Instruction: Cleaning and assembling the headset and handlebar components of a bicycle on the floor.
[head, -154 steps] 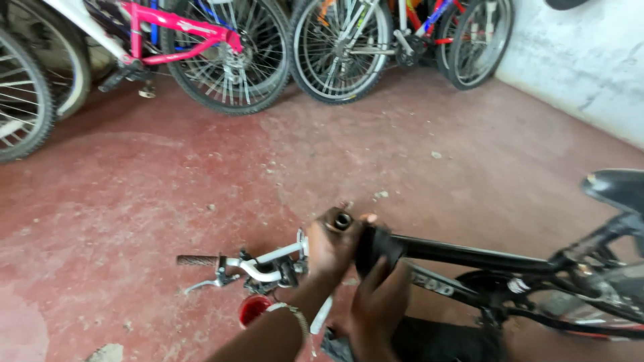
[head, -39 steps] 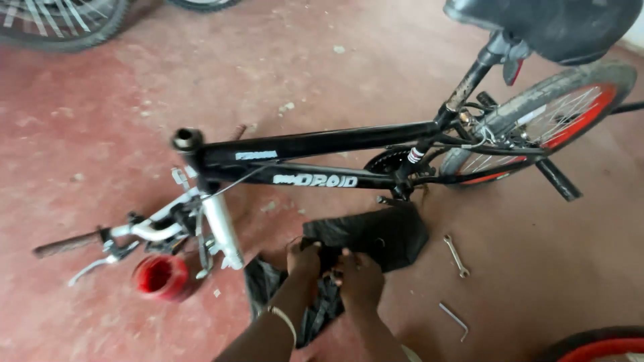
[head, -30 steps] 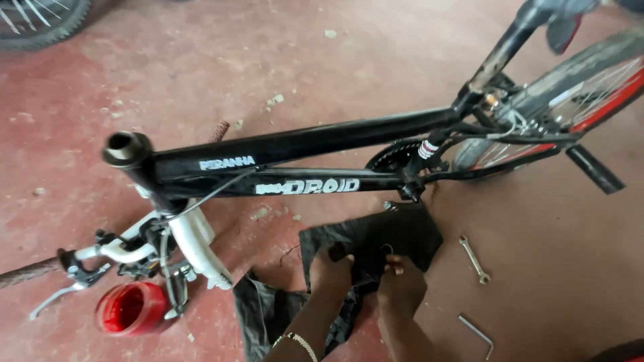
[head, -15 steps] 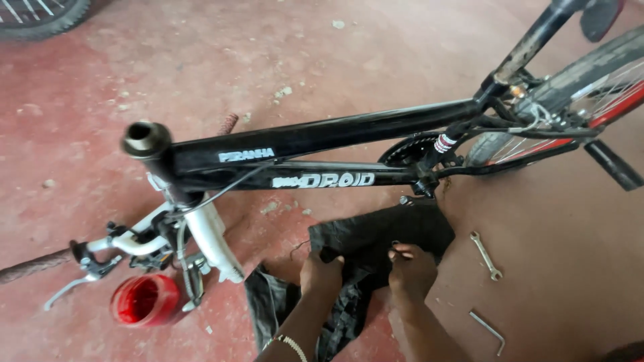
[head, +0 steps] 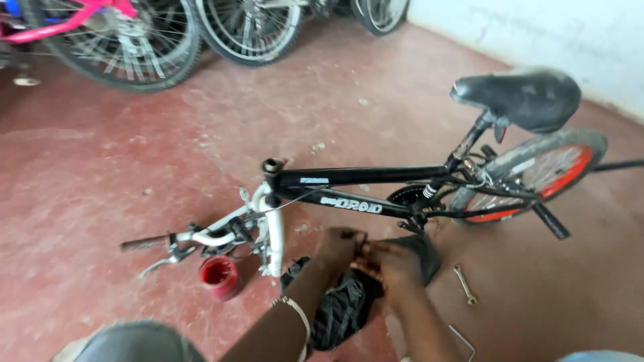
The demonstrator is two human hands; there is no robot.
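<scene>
My left hand (head: 339, 247) and my right hand (head: 389, 265) meet low in the view, just above a black bag or cloth (head: 349, 302) that lies on the red floor. Their fingers close together on something small that I cannot make out. Right behind them stands a black bicycle frame (head: 362, 177) with a black saddle (head: 520, 97) and a red-rimmed rear wheel (head: 537, 174). Its white fork (head: 274, 234) and handlebar (head: 194, 238) hang loose to the left, down near the floor.
A red pot (head: 220, 276) stands beside the fork. A wrench (head: 464, 284) and a bent metal key (head: 463, 338) lie on the floor to the right. Other bicycles (head: 134, 40) are parked along the back; a white wall (head: 537, 33) is at right.
The view has pulled back and up, so the saddle and parked bicycles show again. My hands have lifted from the black bag and come together above it.
</scene>
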